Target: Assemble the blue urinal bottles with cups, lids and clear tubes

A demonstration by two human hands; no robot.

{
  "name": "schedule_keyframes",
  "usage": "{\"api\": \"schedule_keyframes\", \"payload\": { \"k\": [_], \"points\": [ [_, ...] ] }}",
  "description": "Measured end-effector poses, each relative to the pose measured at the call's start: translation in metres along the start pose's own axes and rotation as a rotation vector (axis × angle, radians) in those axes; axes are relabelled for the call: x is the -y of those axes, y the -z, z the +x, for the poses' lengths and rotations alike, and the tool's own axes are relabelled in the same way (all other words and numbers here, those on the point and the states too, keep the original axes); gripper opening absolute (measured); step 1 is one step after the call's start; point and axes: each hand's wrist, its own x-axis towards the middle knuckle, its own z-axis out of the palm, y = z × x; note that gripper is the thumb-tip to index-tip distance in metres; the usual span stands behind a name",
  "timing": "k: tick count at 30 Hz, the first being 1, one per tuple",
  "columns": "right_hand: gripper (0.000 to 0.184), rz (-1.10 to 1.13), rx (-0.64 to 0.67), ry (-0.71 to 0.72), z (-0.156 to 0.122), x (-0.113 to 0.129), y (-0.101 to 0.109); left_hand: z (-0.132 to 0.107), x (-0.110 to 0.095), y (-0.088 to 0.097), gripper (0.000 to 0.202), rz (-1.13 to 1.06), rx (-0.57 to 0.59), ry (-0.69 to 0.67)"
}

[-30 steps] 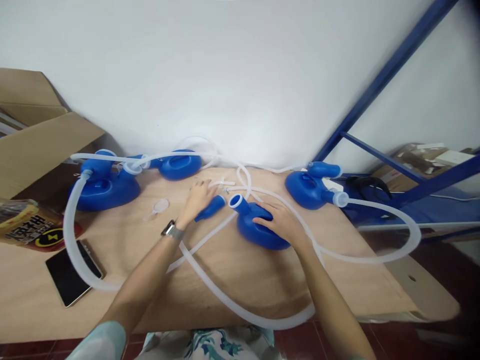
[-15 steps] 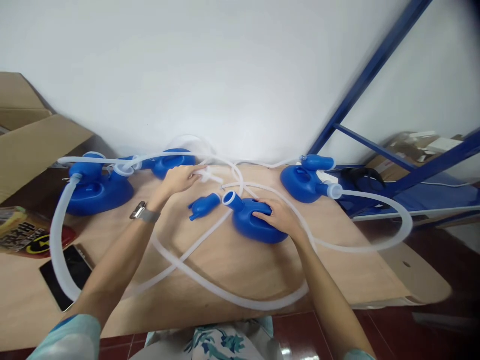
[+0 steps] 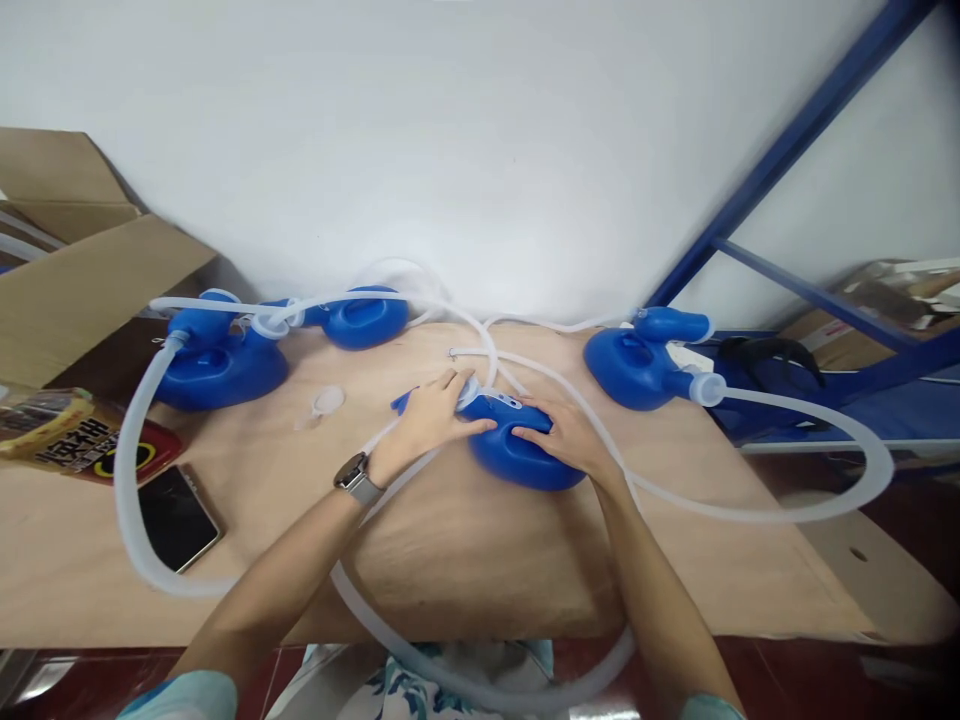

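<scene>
A blue plastic container point(image 3: 517, 455) lies in the middle of the wooden table point(image 3: 480, 560). My right hand point(image 3: 564, 435) grips its top by the handle, fingers curled over it. My left hand point(image 3: 426, 418) is closed at the container's neck and presses a small white fitting point(image 3: 470, 386) against the opening. A thin clear tube point(image 3: 495, 355) runs back from that spot. A small blue part point(image 3: 400, 400) lies just behind my left hand, mostly hidden by it. There is a watch on my left wrist.
Three more blue containers stand at the left point(image 3: 221, 368), at the back point(image 3: 365, 320) and at the right point(image 3: 637, 367), with wide clear hoses point(image 3: 127, 480) looping over the table. Also here: a clear cap point(image 3: 324, 402), a phone point(image 3: 176, 517), a snack packet point(image 3: 79, 440), a cardboard box point(image 3: 82, 280) and a blue rack point(image 3: 795, 130).
My left hand reached to the back of the table, took a small white piece, and came back to the container's neck. My right hand stayed on the container.
</scene>
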Motion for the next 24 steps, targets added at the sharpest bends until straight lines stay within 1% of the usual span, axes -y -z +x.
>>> {"api": "schedule_keyframes", "payload": {
  "k": [3, 5, 8, 11, 16, 18, 19, 22, 24],
  "points": [
    [0.050, 0.007, 0.008, 0.001, 0.000, -0.002, 0.000, -0.004, 0.000, -0.019, 0.073, 0.002, -0.128, 0.049],
    [0.050, 0.001, 0.002, 0.014, 0.000, -0.004, -0.001, -0.006, 0.001, -0.028, 0.070, 0.006, -0.182, 0.081],
    [0.050, -0.014, -0.008, 0.030, -0.001, -0.008, -0.002, -0.008, 0.004, -0.038, 0.070, -0.024, -0.218, 0.100],
    [0.049, -0.014, -0.021, 0.049, 0.000, -0.009, -0.003, -0.008, 0.006, -0.043, 0.068, -0.087, -0.242, 0.085],
    [0.052, -0.011, 0.004, 0.034, 0.001, -0.006, -0.002, -0.010, 0.006, -0.052, 0.056, -0.237, -0.312, 0.021],
    [0.053, -0.009, 0.005, 0.009, 0.001, -0.006, 0.000, -0.011, 0.005, -0.049, 0.052, -0.297, -0.310, 0.002],
    [0.052, 0.002, 0.009, -0.001, 0.002, -0.006, 0.001, -0.010, 0.004, -0.044, 0.051, -0.303, -0.284, 0.007],
    [0.047, 0.081, 0.029, -0.020, 0.006, -0.004, 0.004, -0.006, -0.002, -0.018, 0.053, -0.195, -0.148, 0.031],
    [0.053, 0.102, 0.015, -0.054, 0.012, 0.001, 0.003, 0.001, -0.011, 0.000, 0.051, -0.079, -0.072, -0.004]
  ]
}}
